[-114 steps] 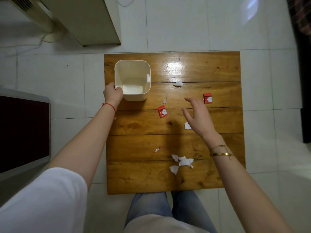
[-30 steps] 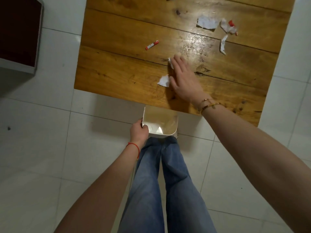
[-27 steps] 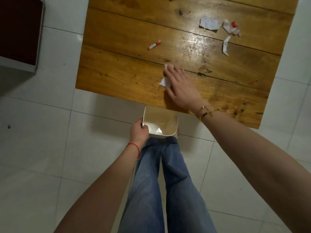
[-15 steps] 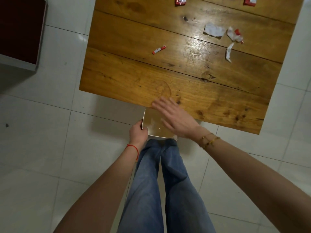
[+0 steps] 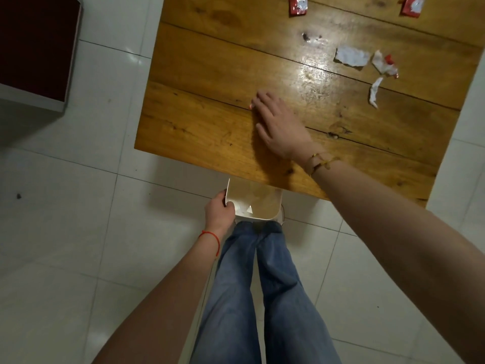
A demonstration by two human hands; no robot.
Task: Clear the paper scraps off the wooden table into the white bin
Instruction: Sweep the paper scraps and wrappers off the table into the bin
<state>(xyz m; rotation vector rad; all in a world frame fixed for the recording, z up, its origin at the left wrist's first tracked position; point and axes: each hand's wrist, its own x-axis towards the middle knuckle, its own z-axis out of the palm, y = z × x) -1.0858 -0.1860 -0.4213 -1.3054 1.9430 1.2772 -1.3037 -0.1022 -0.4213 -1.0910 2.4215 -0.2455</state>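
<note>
Scrap (image 5: 250,107) seemingly under right hand (image 5: 280,124)

Wooden table (image 5: 210,122) carries 3 white scraps (image 5: 351,57), perhaps 2 red wrappers (image 5: 298,5).

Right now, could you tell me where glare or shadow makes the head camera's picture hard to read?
Head view: a bright glare patch washes out the table grain beside the white scraps; the right hand casts a soft shadow toward the near edge; the bin, held by the left hand, sits dim under that edge; straight edges bow slightly from the wide lens.
</note>
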